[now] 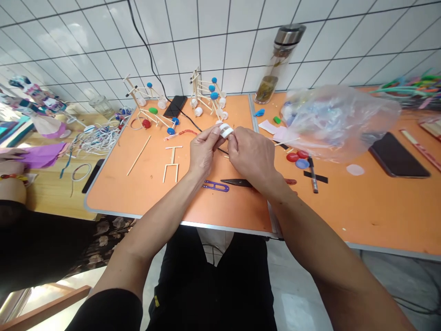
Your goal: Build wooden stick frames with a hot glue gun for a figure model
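Above the orange table, my two hands meet around a small white cap-like piece (225, 131) with a brownish band. My left hand (203, 149) pinches it from the left between thumb and fingers. My right hand (253, 154) is closed at its right side, fingers curled, and what lies inside them is hidden. Under my right hand lie dark-bladed scissors or pliers (236, 182) with reddish handles, partly covered. A purple utility knife (217, 186) is beside them. To the left are a frame of thin wooden sticks (172, 164) and a loose stick (138, 155).
Stick models with coloured caps (210, 94) stand at the back, beside a phone (175, 106). A tall glass bottle (272, 64), a plastic bag (337, 119), loose red caps (292, 157), a marker (313, 174) and another phone (398, 154) are rightward. Another person's arm (14, 181) is at left.
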The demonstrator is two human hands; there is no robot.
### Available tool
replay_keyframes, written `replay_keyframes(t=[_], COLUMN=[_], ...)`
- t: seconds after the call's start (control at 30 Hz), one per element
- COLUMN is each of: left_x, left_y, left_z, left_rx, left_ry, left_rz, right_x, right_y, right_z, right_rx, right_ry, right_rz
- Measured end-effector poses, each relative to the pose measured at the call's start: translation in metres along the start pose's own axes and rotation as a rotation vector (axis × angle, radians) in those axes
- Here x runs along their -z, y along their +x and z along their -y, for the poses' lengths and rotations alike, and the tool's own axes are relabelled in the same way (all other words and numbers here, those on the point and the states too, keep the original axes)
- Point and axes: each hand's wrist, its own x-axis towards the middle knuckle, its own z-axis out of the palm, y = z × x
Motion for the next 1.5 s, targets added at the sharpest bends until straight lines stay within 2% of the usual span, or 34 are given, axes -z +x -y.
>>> replay_keyframes(t=[0.13,0.23,0.4,0.47,0.57,0.67,0.73,0.83,0.9,0.97,1.07,1.17,1.33,1.5], left_x=[-0.001,-0.001,0.001,0.002,0.003,0.002,0.001,0.001,0.002,0.002,0.003,0.003,0.003,0.004], left_y=[-0.003,-0.005,-0.006,-0.007,-0.008,-0.010,-0.010,-0.009,-0.008,-0.007,-0.006,-0.006,-0.004,-0.003], left_z=[0.004,0.006,0.006,0.006,0.004,0.001,-0.001,-0.002,-0.001,0.000,0.001,0.002,0.002,0.002], left_rx=[-0.036,-0.084,-0.139,-0.160,-0.181,-0.174,-0.166,-0.166,-0.171,-0.180,-0.166,-0.123,-0.065,-0.040], left_ry=[0.044,0.052,0.119,0.147,0.142,0.135,0.134,0.136,0.137,0.139,0.156,0.171,0.161,0.067], left_rz=[-0.010,0.000,-0.011,-0.010,-0.009,-0.014,-0.017,-0.010,0.000,0.009,-0.010,-0.045,-0.058,-0.032], right_x=[-0.002,-0.003,-0.010,-0.013,-0.014,-0.012,-0.010,-0.007,-0.007,-0.008,-0.008,-0.008,-0.006,-0.012], right_y=[-0.004,-0.001,0.014,0.015,0.010,0.007,0.009,0.015,0.016,0.015,0.008,0.002,0.000,0.004], right_z=[0.002,-0.001,-0.012,-0.013,-0.009,-0.006,-0.006,-0.011,-0.013,-0.012,-0.007,-0.004,-0.003,-0.009], right_rx=[0.021,0.012,-0.099,-0.105,-0.022,0.009,-0.031,-0.104,-0.125,-0.105,-0.019,0.041,0.079,0.043], right_ry=[-0.030,0.033,0.428,0.506,0.328,0.197,0.290,0.572,0.652,0.537,0.213,0.024,-0.086,-0.027], right_rz=[-0.014,-0.020,0.075,0.081,-0.014,-0.022,0.020,0.114,0.150,0.110,0.032,0.051,0.051,0.031])
